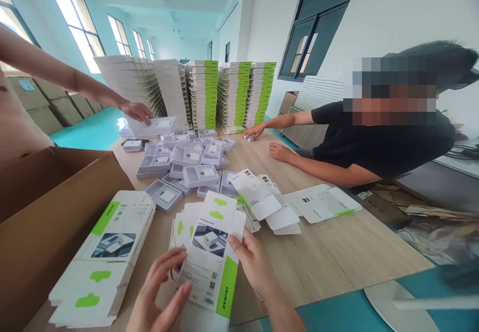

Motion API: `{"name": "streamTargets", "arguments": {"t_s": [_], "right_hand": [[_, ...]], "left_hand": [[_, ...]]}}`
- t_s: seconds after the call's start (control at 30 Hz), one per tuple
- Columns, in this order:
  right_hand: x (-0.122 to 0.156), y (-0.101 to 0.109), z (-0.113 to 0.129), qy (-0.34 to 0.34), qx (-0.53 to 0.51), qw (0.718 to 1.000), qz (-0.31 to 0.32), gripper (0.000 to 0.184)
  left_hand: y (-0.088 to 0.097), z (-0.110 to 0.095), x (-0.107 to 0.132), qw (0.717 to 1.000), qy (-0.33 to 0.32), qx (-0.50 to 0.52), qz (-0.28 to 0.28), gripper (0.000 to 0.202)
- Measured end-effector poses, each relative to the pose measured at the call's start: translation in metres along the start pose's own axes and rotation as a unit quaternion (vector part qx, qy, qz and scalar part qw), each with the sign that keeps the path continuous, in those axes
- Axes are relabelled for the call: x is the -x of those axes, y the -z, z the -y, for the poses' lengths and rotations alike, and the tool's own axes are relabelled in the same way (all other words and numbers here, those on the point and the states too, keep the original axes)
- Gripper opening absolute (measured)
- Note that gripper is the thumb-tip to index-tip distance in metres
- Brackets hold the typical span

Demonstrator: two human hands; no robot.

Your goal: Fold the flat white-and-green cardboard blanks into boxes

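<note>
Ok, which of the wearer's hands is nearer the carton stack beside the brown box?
Left. The left hand is just right of the carton stack, at the left edge of the held carton; the right hand is farther right, holding that carton by its right edge.

Trays (202, 174) sprawled mid-table (337, 252), box stacks (204, 92) right behind them! Flattened cartons (258, 194) lay front right, and a carton bundle (108, 262) sat front left, just beside the cardboard box (56, 217)!

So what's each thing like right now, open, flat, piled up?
White-and-green rectangular cardboard packaging: flat, held by the right hand.
Left hand: partly open.
White-and-green cardboard bundle: flat, stacked.
Brown cardboard carton: open.
Pale grey plastic trays: open, mostly heaped.
Tall white-and-green box columns: standing.
</note>
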State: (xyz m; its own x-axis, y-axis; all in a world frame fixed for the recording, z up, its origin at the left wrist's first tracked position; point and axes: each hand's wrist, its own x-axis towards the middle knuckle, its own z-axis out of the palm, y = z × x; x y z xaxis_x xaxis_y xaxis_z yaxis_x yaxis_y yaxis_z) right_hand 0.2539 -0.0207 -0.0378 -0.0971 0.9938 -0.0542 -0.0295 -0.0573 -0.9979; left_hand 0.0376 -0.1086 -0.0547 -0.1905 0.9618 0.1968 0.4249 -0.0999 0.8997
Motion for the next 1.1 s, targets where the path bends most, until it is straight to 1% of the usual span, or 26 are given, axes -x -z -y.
{"name": "streamTargets", "arguments": {"t_s": [0.03, 0.07, 0.1, 0.13, 0.17, 0.2, 0.23, 0.3, 0.33, 0.37, 0.4, 0.47, 0.53, 0.6, 0.67, 0.7, 0.77, 0.83, 0.87, 0.93, 1.0, 1.03, 1.1], "right_hand": [[0.001, 0.001, 0.004, 0.003, -0.012, 1.000, 0.017, 0.056], [0.002, 0.001, 0.007, 0.008, -0.022, 0.999, 0.032, 0.055], [0.004, 0.000, 0.010, 0.014, -0.027, 0.999, 0.040, 0.055], [0.006, -0.002, 0.012, 0.022, -0.027, 0.999, 0.037, 0.054], [0.008, -0.005, 0.013, 0.031, -0.022, 0.999, 0.024, 0.053], [0.011, -0.009, 0.013, 0.040, -0.013, 0.999, 0.002, 0.052], [0.015, -0.013, 0.012, 0.049, -0.003, 0.999, -0.022, 0.051], [0.022, -0.021, 0.010, 0.065, 0.006, 0.996, -0.052, 0.049], [0.026, -0.023, 0.009, 0.074, -0.001, 0.996, -0.054, 0.047], [0.030, -0.024, 0.008, 0.082, -0.016, 0.995, -0.047, 0.046], [0.032, -0.023, 0.009, 0.092, -0.037, 0.994, -0.036, 0.047], [0.033, -0.015, 0.011, 0.109, -0.075, 0.991, -0.009, 0.052], [0.028, -0.001, 0.015, 0.137, -0.062, 0.988, 0.025, 0.055], [0.017, 0.016, 0.022, 0.178, -0.003, 0.982, 0.060, 0.057], [0.004, 0.031, 0.031, 0.207, 0.059, 0.973, 0.085, 0.062], [-0.003, 0.037, 0.037, 0.209, 0.080, 0.970, 0.097, 0.064], [-0.015, 0.045, 0.051, 0.188, 0.105, 0.968, 0.130, 0.062], [-0.025, 0.050, 0.066, 0.152, 0.121, 0.963, 0.185, 0.056], [-0.029, 0.051, 0.073, 0.133, 0.129, 0.958, 0.219, 0.053], [-0.036, 0.051, 0.086, 0.089, 0.142, 0.941, 0.293, 0.047], [-0.042, 0.049, 0.095, 0.042, 0.145, 0.923, 0.353, 0.044], [-0.045, 0.048, 0.097, 0.020, 0.143, 0.918, 0.370, 0.045], [-0.047, 0.045, 0.098, -0.010, 0.136, 0.916, 0.376, 0.046]], "left_hand": [[0.000, -0.007, -0.008, 0.998, 0.055, 0.021, -0.017, 0.049], [-0.001, -0.013, -0.015, 0.993, 0.095, 0.069, -0.006, 0.057], [-0.005, -0.017, -0.021, 0.982, 0.140, 0.129, 0.020, 0.062], [-0.011, -0.019, -0.026, 0.974, 0.153, 0.163, 0.032, 0.066], [-0.018, -0.020, -0.029, 0.977, 0.141, 0.159, 0.027, 0.070], [-0.027, -0.020, -0.030, 0.985, 0.120, 0.122, 0.011, 0.080], [-0.037, -0.019, -0.029, 0.994, 0.090, 0.065, -0.009, 0.095], [-0.054, -0.017, -0.024, 0.997, 0.045, -0.046, -0.032, 0.130], [-0.060, -0.016, -0.021, 0.997, 0.036, -0.069, -0.027, 0.143], [-0.064, -0.015, -0.018, 0.997, 0.035, -0.067, -0.013, 0.149], [-0.066, -0.015, -0.016, 0.998, 0.037, -0.044, 0.006, 0.150], [-0.063, -0.014, -0.013, 0.997, 0.043, 0.033, 0.056, 0.145], [-0.055, -0.014, -0.014, 0.984, 0.051, 0.109, 0.129, 0.142], [-0.045, -0.014, -0.019, 0.959, 0.059, 0.168, 0.222, 0.147], [-0.039, -0.016, -0.026, 0.925, 0.064, 0.218, 0.305, 0.155], [-0.036, -0.017, -0.030, 0.910, 0.066, 0.240, 0.332, 0.159], [-0.034, -0.019, -0.035, 0.885, 0.080, 0.288, 0.358, 0.162], [-0.033, -0.020, -0.037, 0.863, 0.107, 0.333, 0.363, 0.156], [-0.033, -0.020, -0.037, 0.853, 0.124, 0.357, 0.361, 0.147], [-0.032, -0.019, -0.035, 0.831, 0.156, 0.402, 0.352, 0.122], [-0.032, -0.018, -0.032, 0.808, 0.204, 0.441, 0.333, 0.099], [-0.031, -0.018, -0.030, 0.797, 0.230, 0.455, 0.324, 0.091], [-0.031, -0.019, -0.029, 0.783, 0.275, 0.466, 0.307, 0.081]]}}
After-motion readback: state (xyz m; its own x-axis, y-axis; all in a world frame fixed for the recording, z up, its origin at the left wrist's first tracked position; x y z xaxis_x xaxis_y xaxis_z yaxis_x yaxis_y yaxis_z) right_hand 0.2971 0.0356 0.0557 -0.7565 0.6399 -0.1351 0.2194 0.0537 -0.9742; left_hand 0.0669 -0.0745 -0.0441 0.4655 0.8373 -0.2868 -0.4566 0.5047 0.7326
